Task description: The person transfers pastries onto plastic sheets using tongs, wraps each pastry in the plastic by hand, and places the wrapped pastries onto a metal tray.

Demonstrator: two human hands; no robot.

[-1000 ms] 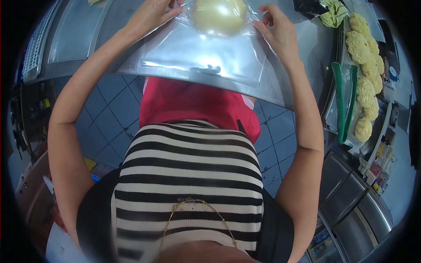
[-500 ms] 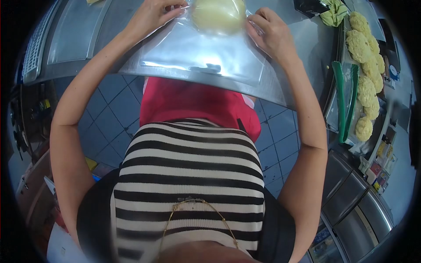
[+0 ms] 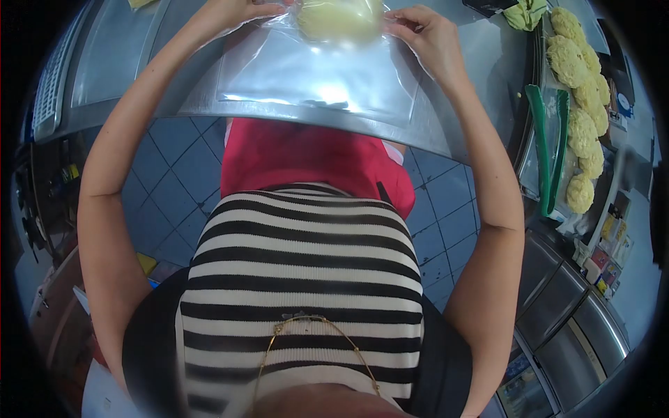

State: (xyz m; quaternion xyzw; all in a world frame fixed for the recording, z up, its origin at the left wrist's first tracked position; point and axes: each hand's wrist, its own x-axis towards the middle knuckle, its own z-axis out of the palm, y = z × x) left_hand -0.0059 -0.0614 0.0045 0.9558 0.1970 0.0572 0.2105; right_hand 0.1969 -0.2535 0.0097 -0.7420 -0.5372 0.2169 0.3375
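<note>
A flattened, pale yellow round of dough [image 3: 339,19] lies under clear plastic at the top edge of the view, partly cut off. The clear plastic sheet [image 3: 279,76] spreads from it toward the counter's front edge and shines with reflected light. To the left of the dough, my left hand [image 3: 240,10] pinches the plastic between thumb and fingers; part of this hand is out of view. On the other side, my right hand [image 3: 428,36] has its thumb and forefinger closed on the sheet's edge.
Along the right, a tray [image 3: 531,150] holds several lumps of shredded yellow dough [image 3: 582,129] and green tongs [image 3: 540,146]. A yellow-green cloth [image 3: 526,14] lies beyond it, near a black object [image 3: 488,5]. At the left stands a white rack [image 3: 52,90] on the metal counter [image 3: 481,90].
Both hands and the dough sit slightly higher in the view. The right hand's fingers have drawn closer to the dough, while the plastic stays gripped on both sides.
</note>
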